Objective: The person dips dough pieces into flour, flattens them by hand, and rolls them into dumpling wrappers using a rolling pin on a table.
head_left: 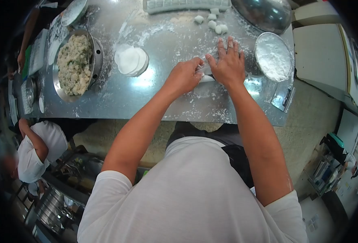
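Observation:
On the floured metal table, my left hand (185, 76) is closed, its fingertips pinching the edge of a thin white dough piece (206, 78). Beside it my right hand (228, 65) lies with fingers spread, palm down, over the right part of that dough and a dark, thin thing mostly hidden under the palm. Several small dough lumps (212, 24) sit beyond my right fingertips. A bowl of white flour (273, 56) stands to the right of my right hand. Left of my left hand is a stack of round white wrappers (131, 60).
A large metal bowl of chunky filling (74, 65) stands on the left. A tray of dough pieces (187, 5) and a metal bowl (266, 14) are at the far edge. A co-worker in a white shirt (45, 141) is at the lower left; another person's arm (27, 38) shows at upper left.

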Available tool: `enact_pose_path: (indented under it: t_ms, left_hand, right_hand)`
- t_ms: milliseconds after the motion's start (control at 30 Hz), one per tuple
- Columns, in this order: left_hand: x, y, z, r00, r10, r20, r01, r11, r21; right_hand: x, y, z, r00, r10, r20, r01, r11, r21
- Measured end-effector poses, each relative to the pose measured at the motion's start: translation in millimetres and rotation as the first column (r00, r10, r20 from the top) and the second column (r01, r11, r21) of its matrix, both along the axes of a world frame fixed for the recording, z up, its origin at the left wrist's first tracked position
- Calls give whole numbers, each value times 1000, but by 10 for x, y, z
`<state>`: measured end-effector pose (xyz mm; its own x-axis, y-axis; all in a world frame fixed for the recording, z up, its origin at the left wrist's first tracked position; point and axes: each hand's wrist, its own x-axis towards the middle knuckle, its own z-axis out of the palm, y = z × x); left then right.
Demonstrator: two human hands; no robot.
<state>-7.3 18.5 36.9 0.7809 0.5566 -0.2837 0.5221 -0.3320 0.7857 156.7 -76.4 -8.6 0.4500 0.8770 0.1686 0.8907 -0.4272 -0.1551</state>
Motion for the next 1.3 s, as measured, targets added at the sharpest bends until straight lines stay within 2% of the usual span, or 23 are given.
enact_pose_path:
  t_ms: [33, 100, 133, 200, 233, 300, 333, 433, 500, 533, 600, 633, 733, 767, 800, 833, 933, 1000, 1033, 1100, 1133, 1233, 1300]
  left_hand:
    - [40, 24, -53, 1000, -2, 15, 2, 1000, 15]
    - [52, 52, -232, 990, -143, 22, 132, 957, 259]
    - [25, 53, -202, 991, -132, 28, 120, 958, 260]
    - [-59, 34, -165, 996, -79, 27, 77, 994, 75]
    - [-106, 60, -203, 997, -72, 23, 70, 995, 69]
    - [-214, 25, -295, 1000, 9, -9, -11, 934, -358]
    - [-188, 13, -252, 1000, -2, -17, -4, 930, -367]
    - [-123, -3, -88, 999, -2, -53, -10, 977, -214]
    - [-18, -8, -132, 989, 11, 147, -12, 1000, 10]
    - [23, 12, -153, 987, 4, 160, -8, 1000, 23]
    - [67, 50, -193, 980, -199, -10, 195, 946, 258]
    - [49, 50, -176, 982, -189, -2, 183, 947, 263]
    - [-105, 22, -197, 996, -90, 6, 89, 990, 107]
    - [-166, 26, -237, 999, 25, -34, -32, 977, -209]
    - [-215, -3, -280, 987, 115, -112, -156, 851, -501]
    - [-225, -10, -334, 988, 100, -121, -148, 848, -508]
    - [-199, 7, -330, 998, 50, 24, -39, 943, -331]
    - [-29, 14, -73, 998, 52, 40, -50, 998, -48]
    - [-5, 28, -93, 998, 48, 52, -46, 998, -39]
    - [22, 59, -201, 983, -180, -20, 180, 957, 226]
    - [13, 72, -168, 986, -168, -11, 166, 959, 231]
    - [-102, 66, -126, 989, -128, -71, 133, 989, 59]
    - [-229, 21, -210, 997, 35, -73, -60, 931, -361]
  right_hand:
    - [32, 61, 10, 1000, -1, 14, 0, 1000, 30]
    - [-84, -249, 14, 999, 39, -32, -37, 999, 39]
    - [-164, -507, -30, 996, 62, -63, -61, 998, 27]
    - [-345, -1091, -13, 987, 130, -98, -128, 991, 27]
    - [-332, -1124, -1, 985, 136, -103, -135, 991, 22]
    - [-367, -1259, 40, 980, 139, -145, -144, 989, -27]
    - [-306, -1040, 58, 984, 136, -117, -142, 989, -48]
    - [-105, -244, 18, 995, 96, -24, -98, 992, -75]
    - [28, 44, -35, 999, 34, 19, -35, 999, 27]
    - [27, -1, -2, 999, 29, 33, -30, 999, 40]
    - [-107, -279, 43, 999, 42, -26, -42, 999, -3]
    - [-196, -544, 10, 996, 80, -43, -81, 997, -19]
    - [-378, -1296, 8, 987, 132, -93, -136, 990, -39]
    - [-422, -1414, -4, 984, 133, -122, -138, 990, -37]
    - [-428, -1367, -11, 984, 116, -136, -124, 991, -49]
    - [-358, -1152, 11, 988, 113, -108, -119, 992, -48]
    - [-107, -337, 77, 998, 53, -34, -53, 999, -1]
    - [-16, -97, 2, 999, 35, -12, -35, 999, 32]
    - [23, -52, 0, 1000, 24, 13, -25, 998, 55]
    - [-94, -341, 15, 999, 47, -15, -47, 998, 32]
    - [-191, -564, 11, 996, 70, -60, -70, 998, 1]
    - [-346, -1165, 33, 982, 134, -134, -137, 990, -15]
    - [-376, -1314, 37, 978, 164, -130, -167, 986, -16]
